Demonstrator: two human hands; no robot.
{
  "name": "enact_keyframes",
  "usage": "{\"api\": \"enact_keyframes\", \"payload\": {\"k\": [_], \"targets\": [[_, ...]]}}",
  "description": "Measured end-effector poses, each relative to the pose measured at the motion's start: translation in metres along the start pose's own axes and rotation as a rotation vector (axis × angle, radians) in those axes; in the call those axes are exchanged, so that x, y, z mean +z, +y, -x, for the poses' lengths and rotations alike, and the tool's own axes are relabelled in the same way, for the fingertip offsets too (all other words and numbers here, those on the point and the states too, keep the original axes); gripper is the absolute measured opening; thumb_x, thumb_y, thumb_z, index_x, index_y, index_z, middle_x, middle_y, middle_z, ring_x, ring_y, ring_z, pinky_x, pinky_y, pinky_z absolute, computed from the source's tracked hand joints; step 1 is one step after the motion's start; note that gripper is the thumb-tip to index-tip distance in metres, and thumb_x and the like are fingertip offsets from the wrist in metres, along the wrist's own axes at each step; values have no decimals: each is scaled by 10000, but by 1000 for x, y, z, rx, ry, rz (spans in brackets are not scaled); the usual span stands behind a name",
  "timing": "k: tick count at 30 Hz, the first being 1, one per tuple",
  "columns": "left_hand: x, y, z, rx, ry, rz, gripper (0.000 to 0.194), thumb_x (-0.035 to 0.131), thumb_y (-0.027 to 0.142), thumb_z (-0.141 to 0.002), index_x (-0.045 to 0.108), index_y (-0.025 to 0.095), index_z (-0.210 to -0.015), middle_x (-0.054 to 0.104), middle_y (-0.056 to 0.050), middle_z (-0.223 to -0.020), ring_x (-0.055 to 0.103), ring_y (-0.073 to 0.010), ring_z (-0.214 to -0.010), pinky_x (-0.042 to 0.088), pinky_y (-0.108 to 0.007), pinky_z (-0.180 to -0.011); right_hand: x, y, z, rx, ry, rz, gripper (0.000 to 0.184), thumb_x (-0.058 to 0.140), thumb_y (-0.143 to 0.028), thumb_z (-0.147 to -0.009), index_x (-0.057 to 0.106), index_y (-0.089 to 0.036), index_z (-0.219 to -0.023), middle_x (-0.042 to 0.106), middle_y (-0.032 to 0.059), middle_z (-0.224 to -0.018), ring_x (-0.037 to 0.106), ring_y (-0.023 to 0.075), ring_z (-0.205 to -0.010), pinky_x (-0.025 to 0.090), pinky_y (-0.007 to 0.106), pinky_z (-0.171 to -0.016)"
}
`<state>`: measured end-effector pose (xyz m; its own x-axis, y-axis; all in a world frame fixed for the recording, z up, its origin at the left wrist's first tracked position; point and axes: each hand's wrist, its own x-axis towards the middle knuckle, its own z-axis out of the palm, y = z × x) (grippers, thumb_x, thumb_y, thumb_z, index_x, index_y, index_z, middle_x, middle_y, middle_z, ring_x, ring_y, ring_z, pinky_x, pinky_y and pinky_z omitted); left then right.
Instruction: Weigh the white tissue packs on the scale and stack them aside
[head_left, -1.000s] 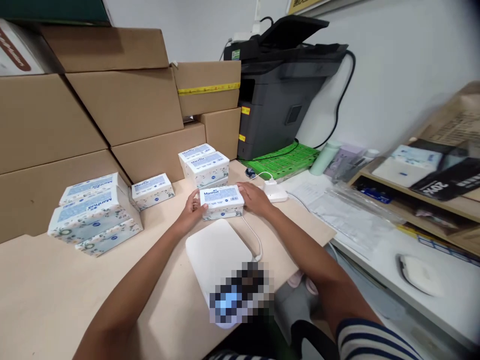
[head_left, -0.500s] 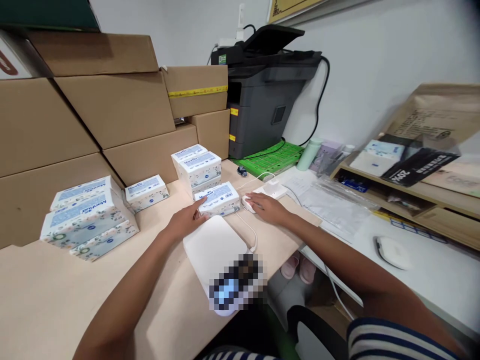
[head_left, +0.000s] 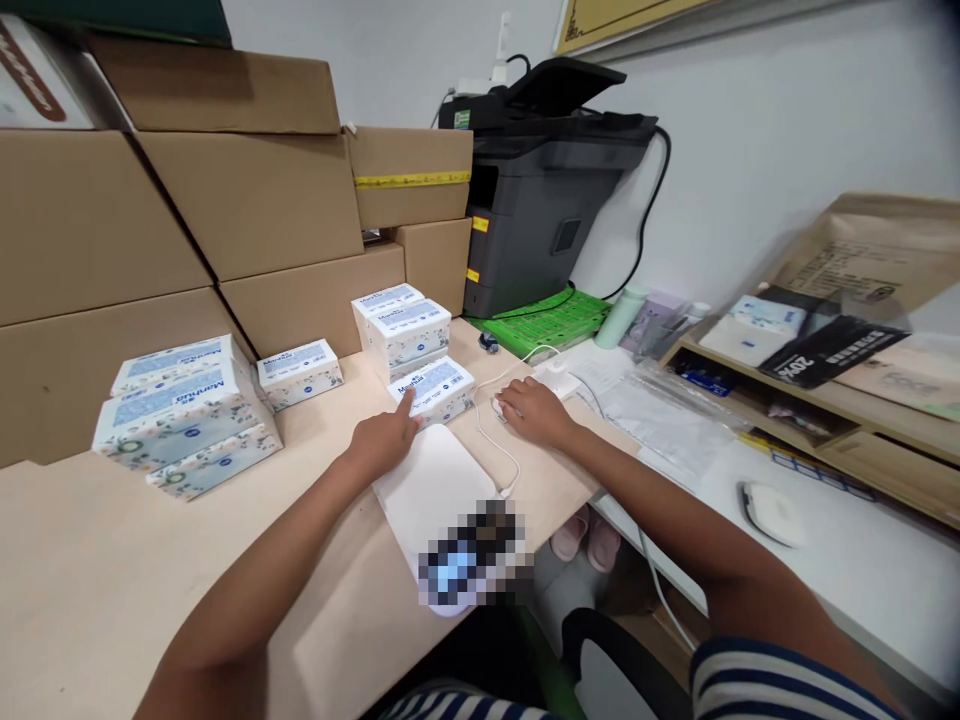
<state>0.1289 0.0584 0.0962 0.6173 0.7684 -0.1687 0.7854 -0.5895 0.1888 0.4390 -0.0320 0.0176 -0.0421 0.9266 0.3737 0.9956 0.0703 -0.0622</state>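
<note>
My left hand [head_left: 381,436] has its index finger stretched onto the top of a Manhua tissue pack [head_left: 442,395], white and blue with a floral side. Its other fingers are partly curled by the pack's near left corner, not wrapped round it. Just in front lies a white scale [head_left: 435,480], with its lit display blurred out. My right hand [head_left: 536,412] rests on the table right of the pack, fingers bent over a small white rounded object [head_left: 498,407], mostly hidden beneath them. Behind the pack stands a stack of similar tissue packs [head_left: 409,325].
More tissue packs [head_left: 187,420] sit on the left, before stacked cardboard boxes [head_left: 285,210]. A dark printer [head_left: 540,200] stands behind, near a green crate [head_left: 540,318]. White cables [head_left: 499,445] cross the table. On the right are papers [head_left: 660,400] and a wooden organizer [head_left: 810,420].
My left index finger has moved onto the top of the tissue pack, which has shifted slightly left towards the stack. My right hand covers more of the white object. The view has turned slightly.
</note>
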Motion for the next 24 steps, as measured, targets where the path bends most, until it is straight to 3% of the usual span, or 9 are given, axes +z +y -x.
{"api": "enact_keyframes", "payload": {"k": [7,10,12,15,18,24], "targets": [[9,-2,-17,35,82,53,730,248,488,-1126,209,177,-1787,829,-224,-1158,774,-435,-1097,498,-452,-876,4,-8,-2,-5,21,65,386,510,-311,-1067,819,-147,-1229,790,189,-1073,686,342,-1020,557,453,-890],[12,-2,-24,43,131,61,694,244,490,-1137,264,224,-1778,823,-208,-1235,773,-420,-1135,508,-440,-867,4,-14,-16,-2,61,31,557,566,-408,-1061,628,-154,-1553,780,190,-1321,717,356,-1186,597,475,-968],[14,-3,-25,42,159,62,673,261,489,-1142,298,243,-1768,811,-188,-1305,772,-402,-1162,517,-425,-860,4,-24,-31,11,75,1,684,612,-433,-1046,493,-179,-1669,654,202,-1578,663,380,-1381,600,521,-1057],[16,-5,-25,39,195,46,637,306,456,-1147,341,260,-1751,803,-146,-1366,774,-365,-1187,531,-406,-868,6,-45,-52,24,15,-17,646,639,-368,-1040,530,-208,-1656,508,206,-1721,582,411,-1518,573,588,-1146],[17,-7,-23,38,219,17,591,329,430,-1150,427,284,-1713,822,-112,-1338,789,-342,-1168,545,-405,-889,12,-60,-63,33,-25,-102,577,605,-296,-1057,578,-183,-1622,487,203,-1736,608,386,-1511,579,548,-1176],[12,-8,-18,54,225,-15,555,401,418,-1138,519,288,-1664,824,-121,-1340,796,-346,-1184,564,-425,-941,24,-61,-61,52,10,-244,561,609,-263,-1051,598,-241,-1612,468,145,-1760,634,351,-1497,632,486,-1138]]}}
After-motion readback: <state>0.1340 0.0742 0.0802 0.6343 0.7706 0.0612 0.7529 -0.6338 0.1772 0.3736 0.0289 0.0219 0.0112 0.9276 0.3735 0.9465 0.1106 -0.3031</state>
